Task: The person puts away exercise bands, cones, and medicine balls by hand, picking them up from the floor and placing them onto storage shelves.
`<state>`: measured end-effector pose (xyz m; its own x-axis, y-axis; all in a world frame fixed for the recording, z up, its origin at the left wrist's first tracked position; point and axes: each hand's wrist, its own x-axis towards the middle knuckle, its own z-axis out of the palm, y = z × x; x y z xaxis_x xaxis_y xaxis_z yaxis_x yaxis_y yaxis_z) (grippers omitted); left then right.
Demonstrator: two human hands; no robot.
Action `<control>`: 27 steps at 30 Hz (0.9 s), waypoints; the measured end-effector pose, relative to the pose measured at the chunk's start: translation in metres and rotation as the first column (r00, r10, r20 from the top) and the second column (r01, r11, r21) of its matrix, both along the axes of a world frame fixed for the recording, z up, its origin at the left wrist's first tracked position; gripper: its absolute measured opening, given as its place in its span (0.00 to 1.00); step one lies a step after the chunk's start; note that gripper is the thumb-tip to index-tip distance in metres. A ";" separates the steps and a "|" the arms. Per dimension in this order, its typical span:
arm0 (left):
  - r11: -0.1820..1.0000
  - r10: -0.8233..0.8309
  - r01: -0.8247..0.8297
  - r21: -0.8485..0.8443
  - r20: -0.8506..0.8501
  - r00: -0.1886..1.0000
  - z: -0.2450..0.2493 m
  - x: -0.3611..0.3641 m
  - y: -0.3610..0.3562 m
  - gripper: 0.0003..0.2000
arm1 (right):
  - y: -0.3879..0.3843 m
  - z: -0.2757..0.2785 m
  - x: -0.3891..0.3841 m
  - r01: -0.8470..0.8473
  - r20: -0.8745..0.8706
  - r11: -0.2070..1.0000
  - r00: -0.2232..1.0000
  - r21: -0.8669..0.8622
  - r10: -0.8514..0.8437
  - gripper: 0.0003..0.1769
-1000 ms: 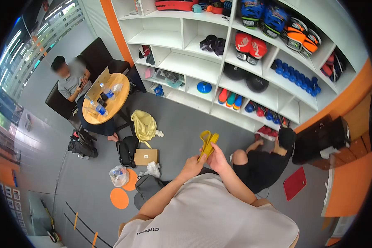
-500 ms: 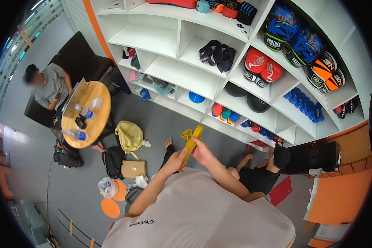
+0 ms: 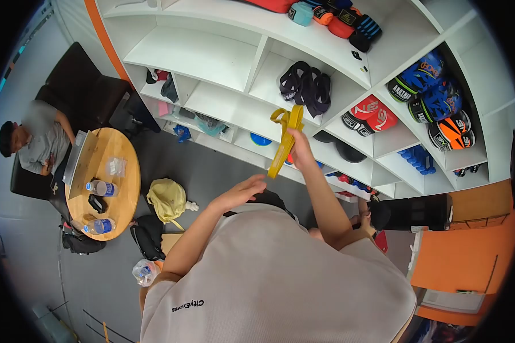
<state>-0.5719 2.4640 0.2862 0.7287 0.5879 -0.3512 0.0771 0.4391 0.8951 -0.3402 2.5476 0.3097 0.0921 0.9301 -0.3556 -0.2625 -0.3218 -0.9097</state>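
L hand (image 3: 240, 192) has come off the yellow band (image 3: 281, 154) & is empty, fingers loosely open. R hand (image 3: 303, 151) alone grips it now, raised in front of the white shelves (image 3: 194, 54), so band control's all w/ R; can't tell if band & shelves touch

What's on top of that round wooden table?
Two labelled bottles, a small black item and a clear packet are on the round table. An upright panel stands toward the seated person; whatever lies close behind it is hidden.
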 end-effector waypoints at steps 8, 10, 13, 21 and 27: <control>0.990 0.007 -0.007 0.141 -0.001 1.000 -0.038 -0.041 -0.011 0.24 | 0.161 0.060 0.036 -0.133 0.341 0.981 0.937 0.141 0.078 0.20; 0.989 0.138 -0.140 0.051 0.034 0.990 -0.051 -0.054 -0.007 0.22 | 0.217 0.068 0.038 -0.164 0.532 0.979 0.843 0.125 0.074 0.19; 0.981 0.191 -0.191 0.019 0.013 0.982 -0.027 -0.065 -0.002 0.22 | 0.292 0.050 0.031 -0.204 0.643 0.979 0.748 -0.011 0.163 0.19; 0.970 0.240 -0.230 0.081 -0.137 0.961 -0.022 -0.068 -0.006 0.23 | 0.346 -0.062 0.014 -0.109 0.925 0.976 0.314 -0.187 0.213 0.25; 0.927 0.374 -0.364 0.095 -0.134 0.918 -0.024 -0.053 -0.004 0.22 | 0.341 -0.039 0.035 -0.094 0.994 0.990 -0.024 0.100 -0.103 0.39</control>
